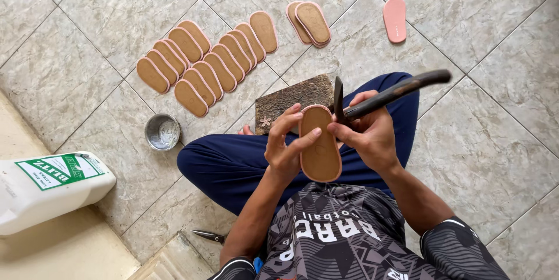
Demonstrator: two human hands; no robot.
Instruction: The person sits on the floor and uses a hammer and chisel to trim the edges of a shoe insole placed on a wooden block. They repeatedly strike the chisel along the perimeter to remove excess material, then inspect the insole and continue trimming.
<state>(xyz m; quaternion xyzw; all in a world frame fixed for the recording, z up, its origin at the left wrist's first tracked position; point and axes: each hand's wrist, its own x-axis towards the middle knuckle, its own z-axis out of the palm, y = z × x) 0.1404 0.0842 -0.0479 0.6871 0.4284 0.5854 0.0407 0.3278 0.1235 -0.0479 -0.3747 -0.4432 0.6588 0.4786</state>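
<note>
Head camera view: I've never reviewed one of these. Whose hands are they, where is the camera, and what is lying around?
The camera sits on a seated person's head, looking down at their lap and a grey marble-tiled floor. Their left hand steadies a tan oval shoe sole with pink edging. Their right hand touches the sole and grips a dark-handled hammer. On the floor: rows of similar tan soles, one pink sole, a small metal tin, a white plastic jug, and a worn brown board.

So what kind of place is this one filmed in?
Probably a small home or informal shoemaking spot, worked on the floor. The person sits on a tiled floor, rows of brown soles are laid out ahead, and the left hand and right hand hold another sole and a hammer.
</note>
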